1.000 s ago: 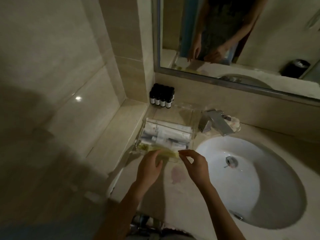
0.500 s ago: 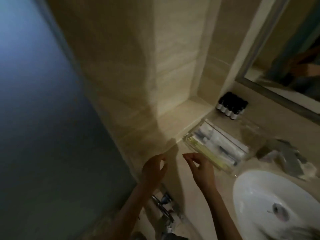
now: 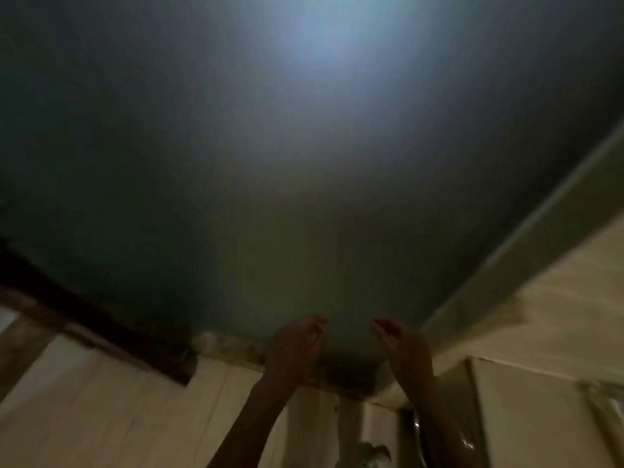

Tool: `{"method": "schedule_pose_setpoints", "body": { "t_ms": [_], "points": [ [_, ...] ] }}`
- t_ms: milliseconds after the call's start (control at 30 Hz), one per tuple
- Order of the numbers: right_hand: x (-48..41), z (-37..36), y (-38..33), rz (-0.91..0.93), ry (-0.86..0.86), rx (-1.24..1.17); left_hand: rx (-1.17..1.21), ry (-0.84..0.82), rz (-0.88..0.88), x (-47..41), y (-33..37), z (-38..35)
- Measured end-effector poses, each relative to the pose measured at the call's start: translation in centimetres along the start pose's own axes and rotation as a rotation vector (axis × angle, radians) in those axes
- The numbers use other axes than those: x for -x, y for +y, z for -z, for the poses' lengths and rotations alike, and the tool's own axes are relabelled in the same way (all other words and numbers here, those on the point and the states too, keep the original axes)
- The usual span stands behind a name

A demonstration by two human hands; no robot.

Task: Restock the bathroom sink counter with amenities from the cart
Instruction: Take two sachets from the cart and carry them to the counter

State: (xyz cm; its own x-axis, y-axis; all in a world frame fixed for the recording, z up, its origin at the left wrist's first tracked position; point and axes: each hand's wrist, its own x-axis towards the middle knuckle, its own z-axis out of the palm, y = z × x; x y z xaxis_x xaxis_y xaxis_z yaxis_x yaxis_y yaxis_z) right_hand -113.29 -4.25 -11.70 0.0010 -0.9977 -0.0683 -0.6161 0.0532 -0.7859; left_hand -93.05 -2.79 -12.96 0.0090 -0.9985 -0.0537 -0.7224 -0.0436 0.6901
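Blue-grey and dim, a broad smooth panel (image 3: 236,163) fills most of the view, with a soft pale glow (image 3: 324,38) near its top edge. The whole picture is blurred. Below the panel lies a beige, streaked stone surface (image 3: 101,400), and along the panel's right edge runs a pale slanting strip (image 3: 526,238) with more beige stone (image 3: 557,315) beyond it. A dark band (image 3: 84,315) borders the panel at its lower left. Against the panel's bottom edge two bare forearms reach up side by side. The left hand (image 3: 297,346) and the right hand (image 3: 401,346) are apart, palms turned toward each other, fingers loosely bent with thumb and fingertips parted — neither holds anything. Below the panel, just beside the right forearm, something small and shiny (image 3: 417,427) glints, too blurred to name. Where the amenities or the sink counter lie cannot be told from this view.
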Motion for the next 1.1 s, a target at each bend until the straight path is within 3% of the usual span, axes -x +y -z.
{"method": "schedule_pose_setpoints", "body": {
  "t_ms": [333, 433, 600, 833, 1100],
  "points": [
    [2.6, -19.6, -16.1, 0.420, -0.476, -0.018, -0.038, 0.494, 0.507, 15.6, -13.5, 14.2],
    [5.5, -24.0, -20.1, 0.450, -0.699, -0.010, -0.022, 0.607, 0.660, 20.5, -15.8, 16.2],
    [8.9, -29.6, -24.7, 0.516, -0.921, -0.013, 0.014, 0.745, 0.834, 25.7, -18.0, 17.4],
    [9.2, -35.4, -29.8, 0.737, -1.015, -0.023, -0.028, 0.866, 0.966, 26.9, -21.1, 21.1],
    [6.1, -42.7, -37.5, 0.917, -1.038, -0.067, -0.149, 0.945, 0.990, 22.9, -25.8, 29.7]
  ]
}}
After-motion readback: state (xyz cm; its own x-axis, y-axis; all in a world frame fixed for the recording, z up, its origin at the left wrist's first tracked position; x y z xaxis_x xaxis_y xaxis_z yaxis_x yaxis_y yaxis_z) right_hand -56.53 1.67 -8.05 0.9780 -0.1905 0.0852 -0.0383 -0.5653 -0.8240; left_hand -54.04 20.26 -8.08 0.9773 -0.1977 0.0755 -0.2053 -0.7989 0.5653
